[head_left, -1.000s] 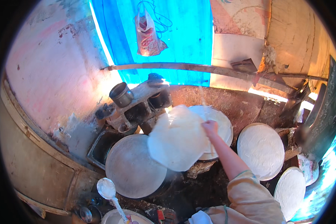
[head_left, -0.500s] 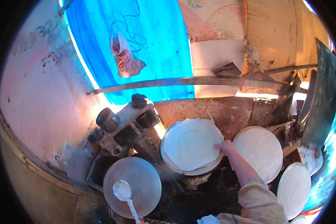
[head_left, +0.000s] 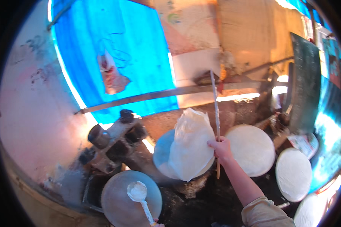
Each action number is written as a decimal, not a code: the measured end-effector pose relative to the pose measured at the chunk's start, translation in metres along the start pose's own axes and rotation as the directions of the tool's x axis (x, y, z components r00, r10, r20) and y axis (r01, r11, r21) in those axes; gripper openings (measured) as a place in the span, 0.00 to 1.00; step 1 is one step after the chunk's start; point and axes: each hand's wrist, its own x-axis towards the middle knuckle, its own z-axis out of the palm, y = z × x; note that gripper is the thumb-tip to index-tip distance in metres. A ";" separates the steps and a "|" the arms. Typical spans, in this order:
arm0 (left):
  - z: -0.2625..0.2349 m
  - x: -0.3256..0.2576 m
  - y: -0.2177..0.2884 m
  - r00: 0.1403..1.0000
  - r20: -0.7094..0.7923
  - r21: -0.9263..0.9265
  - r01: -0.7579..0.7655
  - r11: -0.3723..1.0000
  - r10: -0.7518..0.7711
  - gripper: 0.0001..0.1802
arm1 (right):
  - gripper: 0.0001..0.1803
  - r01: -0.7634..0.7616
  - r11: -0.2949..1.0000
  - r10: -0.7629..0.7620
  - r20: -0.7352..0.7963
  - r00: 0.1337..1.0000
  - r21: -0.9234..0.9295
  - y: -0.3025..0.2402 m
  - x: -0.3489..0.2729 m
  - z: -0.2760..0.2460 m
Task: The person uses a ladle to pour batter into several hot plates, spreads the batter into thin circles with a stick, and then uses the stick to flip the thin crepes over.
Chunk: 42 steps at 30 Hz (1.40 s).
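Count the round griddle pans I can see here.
5: a bare pan lower left under the ladle, the centre pan whose flatbread is being lifted, and three batter-covered pans at right. More may lie beyond the rim.

Strong daylight glows through the translucent blue plastic sheet (head_left: 113, 56) at the back and spills in a glaring strip beneath it. Warm orange light tints the upper wall. The lower area lies in deep shadow. Edges bend and darken into a black fisheye rim; everything looks slightly soft.
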 end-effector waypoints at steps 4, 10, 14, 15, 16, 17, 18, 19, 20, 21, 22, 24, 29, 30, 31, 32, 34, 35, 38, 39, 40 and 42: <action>-0.003 0.022 -0.031 0.978 0.149 -0.005 0.149 0.989 -0.146 0.13 | 0.10 0.166 0.967 -0.198 -0.156 0.968 -0.196 -0.004 -0.069 -0.085; 0.014 0.057 -0.106 0.847 0.114 0.120 0.507 0.853 -0.520 0.10 | 0.11 -0.030 0.959 -0.094 -0.412 0.907 -0.283 -0.059 -0.208 -0.256; -0.004 0.075 -0.169 0.727 0.066 0.178 0.665 0.726 -0.683 0.12 | 0.10 -0.158 0.954 -0.064 -0.687 0.724 -0.256 -0.083 -0.358 -0.415; -0.005 0.077 -0.200 0.672 0.005 0.154 0.731 0.665 -0.740 0.13 | 0.09 -0.133 0.961 -0.103 -0.762 0.640 -0.241 -0.090 -0.426 -0.459; -0.005 0.079 -0.226 0.637 -0.049 0.144 0.767 0.625 -0.770 0.13 | 0.08 -0.189 0.955 -0.082 -0.815 0.573 -0.228 -0.106 -0.483 -0.485; -0.005 0.077 -0.250 0.630 -0.059 0.173 0.770 0.614 -0.774 0.14 | 0.08 -0.098 0.965 -0.161 -0.850 0.501 -0.241 -0.112 -0.534 -0.508; -0.008 0.076 -0.272 0.603 -0.057 0.147 0.794 0.590 -0.796 0.14 | 0.07 -0.214 0.932 -0.197 -0.903 0.383 -0.294 -0.123 -0.587 -0.537; -0.013 0.075 -0.298 0.565 -0.069 0.123 0.823 0.554 -0.823 0.15 | 0.07 -0.262 0.909 -0.248 -0.927 0.283 -0.323 -0.145 -0.629 -0.545; -0.019 0.073 -0.320 0.538 -0.088 0.115 0.842 0.528 -0.839 0.15 | 0.08 -0.307 0.892 -0.283 -0.940 0.193 -0.332 -0.162 -0.658 -0.557; -0.026 0.072 -0.343 0.520 -0.071 0.103 0.853 0.512 -0.851 0.15 | 0.10 -0.342 0.867 -0.335 -0.932 0.140 -0.363 -0.171 -0.676 -0.577; -0.030 0.072 -0.363 0.484 -0.070 0.092 0.874 0.477 -0.872 0.15 | 0.12 -0.397 0.833 -0.387 -0.919 0.080 -0.385 -0.185 -0.696 -0.592; -0.040 0.067 -0.403 0.409 -0.046 0.064 0.912 0.406 -0.911 0.15 | 0.11 -0.616 0.621 -0.548 -0.830 0.101 -0.485 -0.187 -0.734 -0.638; -0.066 0.033 -0.482 0.344 -0.107 0.031 0.939 0.342 -0.933 0.13 | 0.04 -0.906 -0.104 -0.819 -0.481 0.312 -0.411 -0.082 -0.751 -0.709; -0.072 0.029 -0.492 0.349 -0.126 0.022 0.937 0.349 -0.929 0.12 | 0.03 -0.896 -0.106 -0.822 -0.470 0.323 -0.430 -0.041 -0.746 -0.714; -0.076 0.027 -0.499 0.368 -0.139 0.020 0.929 0.369 -0.920 0.12 | 0.03 -0.928 0.025 -0.779 -0.589 0.215 -0.373 -0.012 -0.724 -0.699; -0.079 0.023 -0.508 0.376 -0.164 0.031 0.926 0.376 -0.912 0.13 | 0.04 -0.970 0.128 -0.659 -0.749 0.073 -0.208 0.026 -0.720 -0.691; -0.079 0.011 -0.504 0.440 -0.170 0.068 0.898 0.435 -0.882 0.13 | 0.03 -0.945 0.296 -0.541 -0.840 -0.046 -0.138 0.104 -0.696 -0.681; -0.083 0.011 -0.506 0.435 -0.190 0.085 0.901 0.426 -0.880 0.14 | 0.03 -0.934 0.334 -0.571 -0.816 -0.089 -0.132 0.145 -0.705 -0.676; -0.083 0.005 -0.510 0.513 -0.224 0.091 0.858 0.506 -0.829 0.14 | 0.02 -0.892 0.452 -0.417 -0.886 -0.201 -0.010 0.221 -0.710 -0.680; -0.083 0.009 -0.502 0.521 -0.202 0.105 0.853 0.510 -0.829 0.14 | 0.02 -0.876 0.481 -0.396 -0.889 -0.230 0.013 0.227 -0.703 -0.680; -0.084 0.013 -0.492 0.551 -0.205 0.117 0.835 0.538 -0.809 0.15 | 0.03 -0.862 0.506 -0.374 -0.894 -0.246 0.025 0.232 -0.694 -0.680; -0.079 0.015 -0.466 0.645 -0.160 0.131 0.764 0.632 -0.747 0.18 | 0.04 -0.909 0.411 -0.403 -0.908 -0.114 -0.068 0.258 -0.708 -0.687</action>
